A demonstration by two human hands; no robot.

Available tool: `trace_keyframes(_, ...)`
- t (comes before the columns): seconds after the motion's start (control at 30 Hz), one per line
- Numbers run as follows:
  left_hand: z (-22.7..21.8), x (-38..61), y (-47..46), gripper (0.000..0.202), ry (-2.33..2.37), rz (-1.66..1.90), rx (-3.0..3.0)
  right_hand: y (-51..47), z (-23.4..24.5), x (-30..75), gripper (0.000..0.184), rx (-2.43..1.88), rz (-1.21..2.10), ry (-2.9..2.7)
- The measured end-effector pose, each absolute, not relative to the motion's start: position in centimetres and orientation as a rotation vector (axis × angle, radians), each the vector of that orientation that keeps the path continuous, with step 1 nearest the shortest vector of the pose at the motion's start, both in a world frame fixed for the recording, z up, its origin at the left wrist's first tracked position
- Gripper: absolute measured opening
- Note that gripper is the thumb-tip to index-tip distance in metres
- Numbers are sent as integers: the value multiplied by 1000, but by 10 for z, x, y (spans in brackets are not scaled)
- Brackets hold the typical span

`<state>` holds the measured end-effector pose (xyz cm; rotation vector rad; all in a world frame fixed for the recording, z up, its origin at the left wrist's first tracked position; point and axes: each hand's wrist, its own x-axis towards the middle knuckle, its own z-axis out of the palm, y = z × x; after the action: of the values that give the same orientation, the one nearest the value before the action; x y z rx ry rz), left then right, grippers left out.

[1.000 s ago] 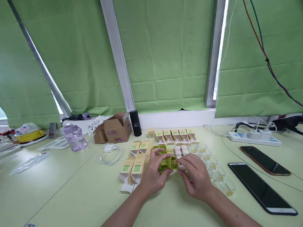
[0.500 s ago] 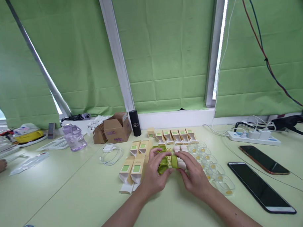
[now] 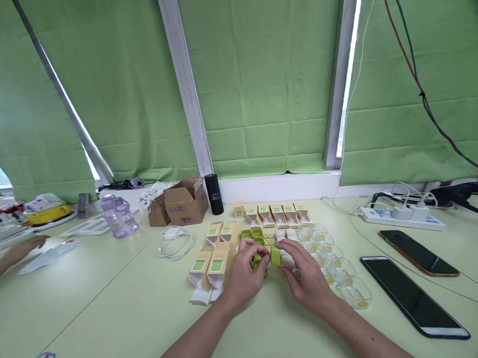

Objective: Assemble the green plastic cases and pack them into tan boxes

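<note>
Both my hands meet over a cluster of small green plastic caps [image 3: 252,234] and cream pieces at the middle of the table. My left hand [image 3: 244,275] is closed, its fingertips pinching a green cap beside several others. My right hand [image 3: 305,273] is closed round a green cap [image 3: 275,256] and rests against a white piece [image 3: 287,260]. Tan boxes with green labels [image 3: 210,263] lie just left of my left hand. A row of open tan boxes [image 3: 277,214] stands behind the caps. Clear plastic trays with yellow dots [image 3: 336,264] run along the right of my right hand.
Two dark phones [image 3: 413,295] lie at the right, with a white power strip [image 3: 401,217] and cables behind them. A brown carton [image 3: 181,204], a black cylinder [image 3: 213,194], a purple jug [image 3: 117,215] and a white cable [image 3: 174,243] are at the back left. Another person's hand [image 3: 24,248] reaches in at the far left.
My hands have drawn slightly closer over the green caps and the right now holds one upright. The other person's hand has come further into view at the far left.
</note>
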<state>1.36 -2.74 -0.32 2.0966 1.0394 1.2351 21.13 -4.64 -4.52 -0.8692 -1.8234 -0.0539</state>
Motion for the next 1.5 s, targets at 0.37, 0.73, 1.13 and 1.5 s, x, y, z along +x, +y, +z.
trace_keyframes(0.37,-6,14,-25,17,1038,1222,2032,-46,-44,211,50,-859,-71,-1825)
trace_keyframes(0.73,-7,14,-24,18,1039,1234,2007,-45,-44,211,49,-876,-61,-1826)
trace_keyframes(1.13,-7,12,-24,15,1044,1255,2021,-45,-45,211,48,-871,-55,-1810)
trace_keyframes(1.5,-7,12,-23,15,1043,1252,2023,-45,-45,212,48,-881,-62,-1807)
